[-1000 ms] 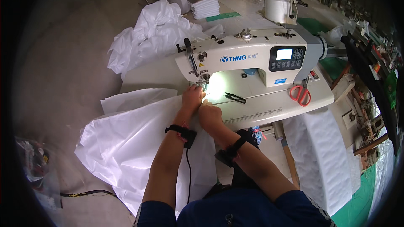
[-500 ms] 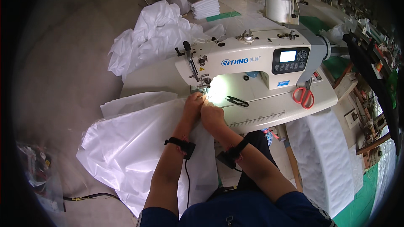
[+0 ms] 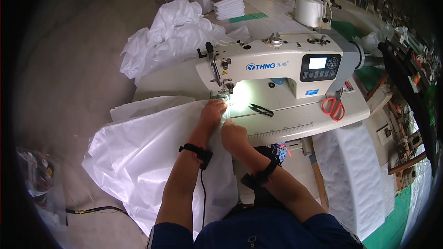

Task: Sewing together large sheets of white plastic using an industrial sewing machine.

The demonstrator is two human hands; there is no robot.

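Note:
A white sewing machine (image 3: pixel 267 60) stands on its table, its lamp lighting the needle area. A large white plastic-like sheet (image 3: pixel 138 157) hangs over the table's left front edge, with its right edge running up to the presser foot (image 3: pixel 228 96). My left hand (image 3: pixel 212 113) presses on the sheet just in front of the foot, fingers together near its edge. Closer to me, my right hand (image 3: pixel 234 137) is closed, pinching the sheet's edge; its fingertips are partly hidden. Black thread snips (image 3: pixel 261 109) lie on the table right of my hands.
Red-handled scissors (image 3: pixel 333 108) lie at the table's right end. Behind the machine are a thread cone (image 3: pixel 309 11), a crumpled white sheet heap (image 3: pixel 173 32) and a folded white stack (image 3: pixel 228 5). White quilted-looking material (image 3: pixel 348 170) hangs below the table's right front.
My right hand has drawn back toward me, so a gap with the sheet's edge now shows between my hands. My left hand stays by the presser foot. The view has shifted slightly.

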